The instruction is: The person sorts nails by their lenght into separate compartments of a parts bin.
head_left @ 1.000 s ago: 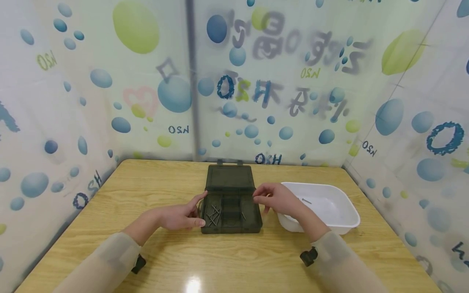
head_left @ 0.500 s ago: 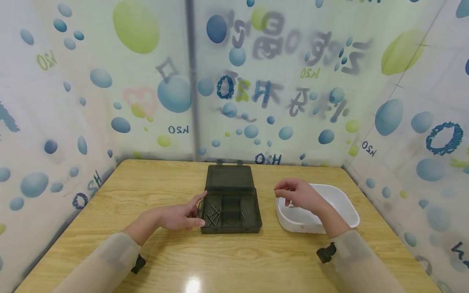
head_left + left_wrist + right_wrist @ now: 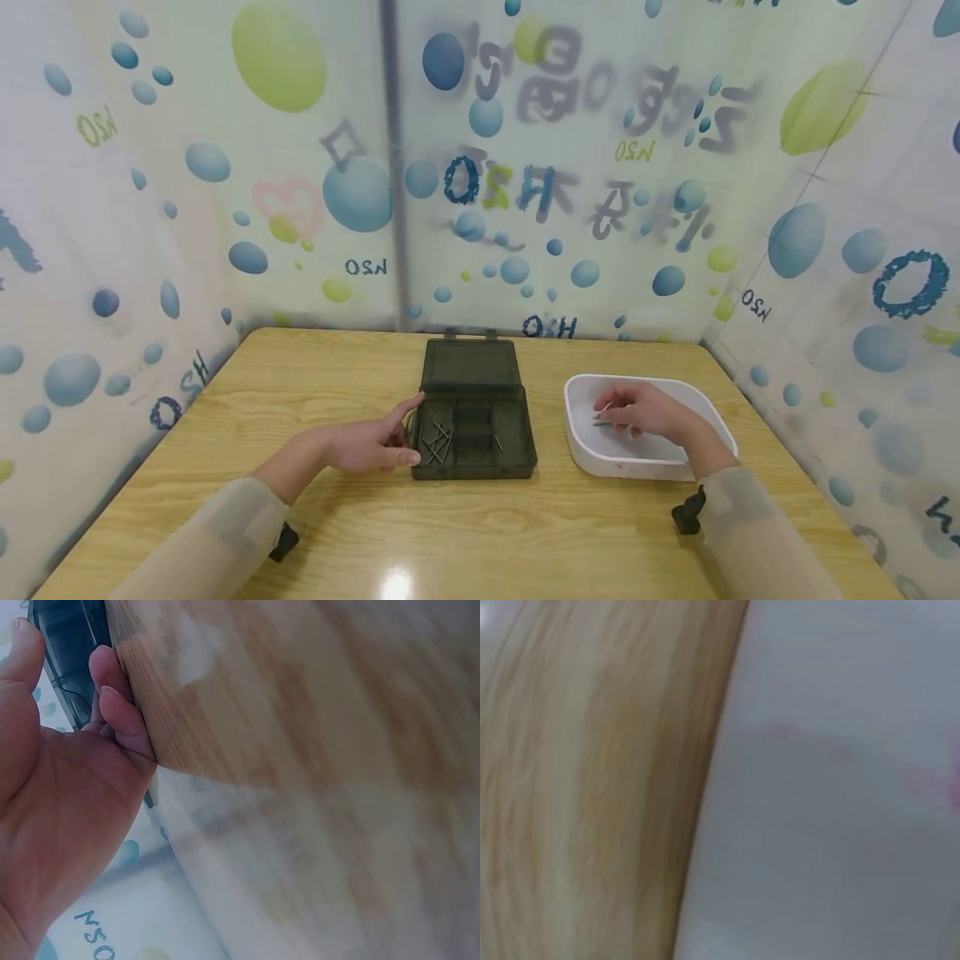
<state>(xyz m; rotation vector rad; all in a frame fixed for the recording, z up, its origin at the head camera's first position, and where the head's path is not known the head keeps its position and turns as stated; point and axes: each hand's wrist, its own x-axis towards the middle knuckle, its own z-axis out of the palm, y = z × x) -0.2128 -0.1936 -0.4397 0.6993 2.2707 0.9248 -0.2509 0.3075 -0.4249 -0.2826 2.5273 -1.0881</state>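
A dark translucent compartment box (image 3: 474, 467) lies with its lid (image 3: 471, 364) swung back. Several screws (image 3: 437, 442) lie crossed in its left compartment, and a single screw (image 3: 498, 442) is in the right one. Against the box's left side rests my left hand (image 3: 369, 442), index finger and thumb extended along the edge. Its other fingers bend beside the wall in the left wrist view. Inside the white basin (image 3: 637, 468), my right hand (image 3: 647, 410) reaches down, thumb and index fingertips close to thin screws (image 3: 602, 423). Whether they pinch one is too small to tell.
A wooden table (image 3: 337, 533) carries the box and basin, which stand with a narrow gap between them. Patterned curtains (image 3: 480, 250) close off the back and both sides. The right wrist view shows only the basin's wall (image 3: 817, 847) and tabletop (image 3: 570, 787).
My right hand has moved from the box's right edge, over the gap, and down into the white basin. The left hand and the box have stayed in place.
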